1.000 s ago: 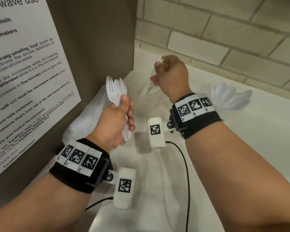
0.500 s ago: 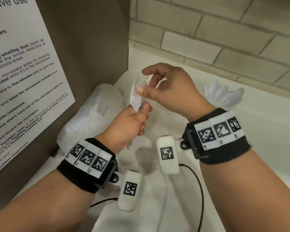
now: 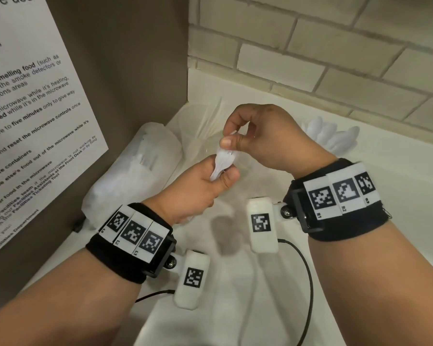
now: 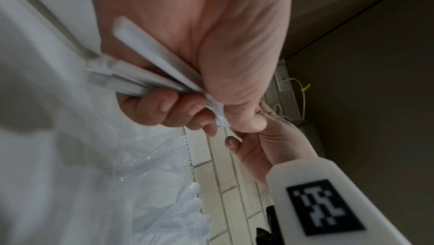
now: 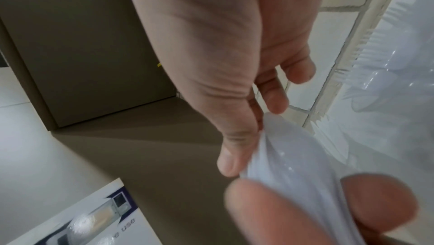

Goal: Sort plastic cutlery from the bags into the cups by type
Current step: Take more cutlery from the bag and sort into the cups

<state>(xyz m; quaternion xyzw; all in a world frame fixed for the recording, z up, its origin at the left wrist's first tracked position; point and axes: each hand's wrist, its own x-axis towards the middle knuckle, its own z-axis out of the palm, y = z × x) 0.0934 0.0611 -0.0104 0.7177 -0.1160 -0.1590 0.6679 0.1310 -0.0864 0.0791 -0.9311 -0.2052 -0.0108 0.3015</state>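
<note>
The left hand (image 3: 198,186) is clamped round a bundle of forks (image 3: 223,159) above the table's far left corner; the right hand (image 3: 263,138) pinches the tines; they look light, stiff and slippery, so best taken by the handles.

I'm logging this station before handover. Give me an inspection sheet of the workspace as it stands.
Surface: white counter.
Job's things: bundle of white forks; clear cup behind it; cup of white spoons at right; cutlery bag at left.
Clutter: nothing seen.
Grippers: left hand grips the fork bundle; right hand pinches its top.
Cables: black cable from wrist cameras.
Surroundings: brick wall, microwave notice.
</note>
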